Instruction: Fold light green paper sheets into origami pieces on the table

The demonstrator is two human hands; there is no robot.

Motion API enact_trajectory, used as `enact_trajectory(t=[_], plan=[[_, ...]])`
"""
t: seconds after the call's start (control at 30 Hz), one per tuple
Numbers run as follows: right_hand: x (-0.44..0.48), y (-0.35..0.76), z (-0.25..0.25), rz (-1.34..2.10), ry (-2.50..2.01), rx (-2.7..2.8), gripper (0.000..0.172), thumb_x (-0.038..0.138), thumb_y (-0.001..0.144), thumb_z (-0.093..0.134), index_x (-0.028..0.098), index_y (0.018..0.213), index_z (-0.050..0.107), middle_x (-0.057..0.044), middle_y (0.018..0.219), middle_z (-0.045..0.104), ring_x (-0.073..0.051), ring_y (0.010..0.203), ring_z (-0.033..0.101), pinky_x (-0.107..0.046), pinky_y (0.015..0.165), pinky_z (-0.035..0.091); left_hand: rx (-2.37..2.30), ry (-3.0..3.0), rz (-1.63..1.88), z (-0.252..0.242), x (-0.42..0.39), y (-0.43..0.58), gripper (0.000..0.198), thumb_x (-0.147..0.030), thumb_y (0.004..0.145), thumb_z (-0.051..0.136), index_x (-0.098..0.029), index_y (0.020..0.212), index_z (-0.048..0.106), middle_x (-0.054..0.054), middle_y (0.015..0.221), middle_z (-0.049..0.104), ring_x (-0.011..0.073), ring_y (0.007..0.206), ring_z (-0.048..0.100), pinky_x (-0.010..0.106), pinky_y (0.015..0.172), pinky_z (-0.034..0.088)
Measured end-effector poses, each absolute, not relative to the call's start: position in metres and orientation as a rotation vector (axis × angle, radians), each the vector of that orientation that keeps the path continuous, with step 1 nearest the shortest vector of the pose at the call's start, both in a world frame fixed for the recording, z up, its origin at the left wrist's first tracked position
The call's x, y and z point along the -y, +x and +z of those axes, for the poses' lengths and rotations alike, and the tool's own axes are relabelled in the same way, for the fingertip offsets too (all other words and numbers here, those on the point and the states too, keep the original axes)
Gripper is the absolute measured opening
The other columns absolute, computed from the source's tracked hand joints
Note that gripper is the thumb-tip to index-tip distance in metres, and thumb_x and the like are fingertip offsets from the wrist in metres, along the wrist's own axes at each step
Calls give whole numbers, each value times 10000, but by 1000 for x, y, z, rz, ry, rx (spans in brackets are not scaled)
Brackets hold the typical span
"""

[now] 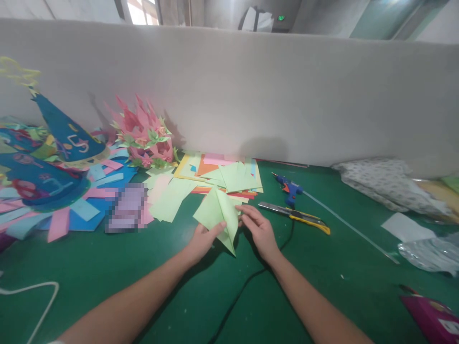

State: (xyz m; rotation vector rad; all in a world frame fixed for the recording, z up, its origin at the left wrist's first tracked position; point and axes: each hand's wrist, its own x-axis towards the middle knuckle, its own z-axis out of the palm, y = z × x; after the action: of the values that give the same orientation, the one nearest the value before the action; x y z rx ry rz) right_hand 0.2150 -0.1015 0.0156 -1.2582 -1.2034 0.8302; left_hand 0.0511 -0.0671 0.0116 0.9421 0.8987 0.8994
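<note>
A pale green sheet of paper (211,210), creased through its middle with one half lifted, is held above the green table. My left hand (206,239) grips its lower left part, thumb on top and fingers underneath. My right hand (258,231) has its fingers bent and drawn together at the paper's right edge. Its fingertips are partly hidden there. Behind the paper lies a pile of coloured sheets (238,177). To the right of my right hand are a yellow-handled utility knife (294,216) and a blue glue gun (289,188) with a long glue stick in its back.
Blue cone hats (71,131) and a pink paper crown (147,136) stand on the left, near a blurred-out rectangular object (127,207). A black cord (238,296) crosses the table (172,286). Plastic wrapping (428,253) and a magenta item (430,317) lie at right. A pale partition (229,91) rises behind.
</note>
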Motion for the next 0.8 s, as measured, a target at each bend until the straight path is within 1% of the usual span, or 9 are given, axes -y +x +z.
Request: enact_trajectory(t=[0.07,0.17,0.23,0.3,0.37,0.5,0.6,0.7,0.8], plan=[[99,222,13,748,-1295,1143,240,294,825,546,220,1007,683,-73,1139,556,-140,726,603,-316,671,555,-988,808,948,7,59,50,658,-394,593,787,-124,1151,566,142,1178,618,287,1088,578,406,958,454],[98,229,10,631,-1377,1072,232,264,805,535,199,971,683,-72,1077,577,-131,669,581,-325,653,539,-990,702,988,2,50,49,627,-345,527,817,-102,1069,614,145,1096,660,305,1015,613,437,935,459],[98,230,8,545,-1426,1036,228,236,789,524,189,947,681,-67,1029,598,-163,757,593,-345,719,524,-985,667,1001,3,50,49,630,-305,486,826,-89,1043,627,143,1040,680,312,972,627,445,925,458],[97,230,7,465,-1447,1027,230,212,779,509,186,932,679,-65,1014,612,-198,906,584,-373,831,487,-965,647,1016,7,52,49,641,-273,469,821,-88,1051,626,132,1001,691,308,947,633,440,912,459],[97,230,7,411,-1454,1048,246,190,772,488,187,933,674,-66,1025,614,-211,989,563,-386,892,451,-928,635,1023,11,55,50,658,-251,472,806,-96,1082,614,117,969,698,295,921,638,426,890,464],[96,232,6,340,-1505,1179,293,135,744,448,188,937,663,-72,999,613,-215,963,567,-391,869,455,-904,611,1022,18,57,49,678,-215,491,763,-116,1136,580,90,916,702,268,859,649,397,840,477],[95,231,6,237,-1543,1313,297,108,738,436,193,924,651,-78,960,594,-225,957,556,-402,865,457,-932,625,1022,16,55,47,686,-187,515,720,-128,1176,548,87,932,693,260,853,645,384,812,484],[98,227,8,66,-1597,1517,320,95,729,481,200,987,639,-106,1048,537,-254,1032,515,-433,906,427,-998,635,1036,10,54,46,699,-165,548,675,-144,1226,505,89,984,677,256,899,632,379,825,483],[105,220,13,-99,-1569,1818,459,75,735,518,269,1142,603,-98,1264,457,-281,1203,410,-478,1004,311,-979,684,1076,9,58,47,712,-135,580,644,-192,1268,470,68,1020,668,242,977,612,361,861,476]])
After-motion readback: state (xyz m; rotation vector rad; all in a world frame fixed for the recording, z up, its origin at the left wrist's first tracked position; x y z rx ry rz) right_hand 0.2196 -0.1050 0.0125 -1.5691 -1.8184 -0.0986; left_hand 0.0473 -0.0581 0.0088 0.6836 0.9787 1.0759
